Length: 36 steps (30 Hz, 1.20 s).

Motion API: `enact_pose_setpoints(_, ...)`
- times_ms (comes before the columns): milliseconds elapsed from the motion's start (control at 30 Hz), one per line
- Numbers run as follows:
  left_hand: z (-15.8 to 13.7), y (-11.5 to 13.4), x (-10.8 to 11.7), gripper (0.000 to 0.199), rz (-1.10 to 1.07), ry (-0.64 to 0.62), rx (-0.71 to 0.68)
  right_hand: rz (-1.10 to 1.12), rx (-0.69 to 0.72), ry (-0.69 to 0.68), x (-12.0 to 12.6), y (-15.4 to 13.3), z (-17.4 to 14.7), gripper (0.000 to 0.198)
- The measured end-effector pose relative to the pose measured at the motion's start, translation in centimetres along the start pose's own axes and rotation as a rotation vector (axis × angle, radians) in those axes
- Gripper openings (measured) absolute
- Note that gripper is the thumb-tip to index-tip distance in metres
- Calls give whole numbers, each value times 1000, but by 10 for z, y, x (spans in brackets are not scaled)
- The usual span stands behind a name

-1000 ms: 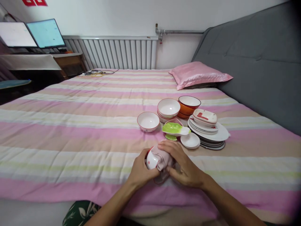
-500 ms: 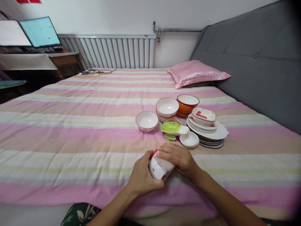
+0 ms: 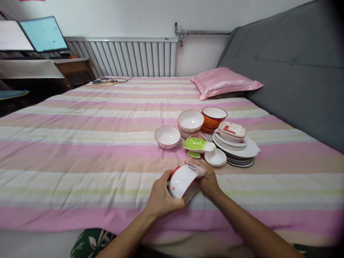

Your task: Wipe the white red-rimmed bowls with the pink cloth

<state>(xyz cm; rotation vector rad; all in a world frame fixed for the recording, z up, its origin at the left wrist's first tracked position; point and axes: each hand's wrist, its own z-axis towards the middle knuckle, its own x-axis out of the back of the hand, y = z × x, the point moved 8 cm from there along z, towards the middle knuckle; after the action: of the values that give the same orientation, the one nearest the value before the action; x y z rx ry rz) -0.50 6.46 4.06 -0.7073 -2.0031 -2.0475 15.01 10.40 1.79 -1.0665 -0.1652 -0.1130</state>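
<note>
My left hand (image 3: 163, 197) grips a white bowl (image 3: 182, 181) with a red rim and a small red mark, tilted on its side above the bed. A pale pink cloth (image 3: 197, 169) is pinched in my right hand (image 3: 209, 181) and folds over the bowl's edge. Part of the cloth hangs below the bowl. Just beyond my hands lie a small white dish (image 3: 215, 157) and a green and white vegetable-shaped dish (image 3: 197, 144). A single red-rimmed bowl (image 3: 167, 137) stands to their left.
Behind stand stacked red-rimmed bowls (image 3: 190, 121) and orange bowls (image 3: 211, 122). At right is a pile of plates (image 3: 251, 147) topped by rectangular dishes (image 3: 232, 129). A pink pillow (image 3: 225, 82) rests by the grey headboard (image 3: 285, 68). Cables (image 3: 113, 81) lie at the far edge.
My right hand has moved from over the bowl's side to its right edge, taking the cloth along and baring more of the white surface. My left hand keeps its hold.
</note>
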Motion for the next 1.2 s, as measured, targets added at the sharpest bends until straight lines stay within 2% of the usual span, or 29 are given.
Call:
enact_pose_setpoints(100, 0, 2, -1, 63, -91, -2, -24, 2, -22, 14, 2, -2, 1, 29)
enact_pose_setpoints(167, 1, 7, -1, 66, -147, 6, -102, -9, 8, 14, 7, -14, 6, 33)
enact_pose_setpoints(267, 1, 15, -1, 77, -198, -3, -239, -110, 202, -39, 14, -50, 16, 32)
enact_pose_setpoints(400, 4, 15, -3, 99, -209, -30, -308, -388, 469, -132, 7, -87, 17, 35)
enact_pose_setpoints(667, 7, 15, 5, 71, -66, 20, -353, -739, 782, -182, -38, -122, -4, 31)
enact_pose_setpoints(800, 5, 13, 7, 78, 47, 4, -336, -771, 939, -223, -48, -135, -18, 27)
enact_pose_setpoints(967, 4, 13, 7, 79, 37, 21, -319, -718, 959, -301, -47, -129, -18, 21)
enact_pose_setpoints(1200, 5, 12, 2, 82, 43, 39, -325, -595, 887, -251, -32, -121, -8, 19)
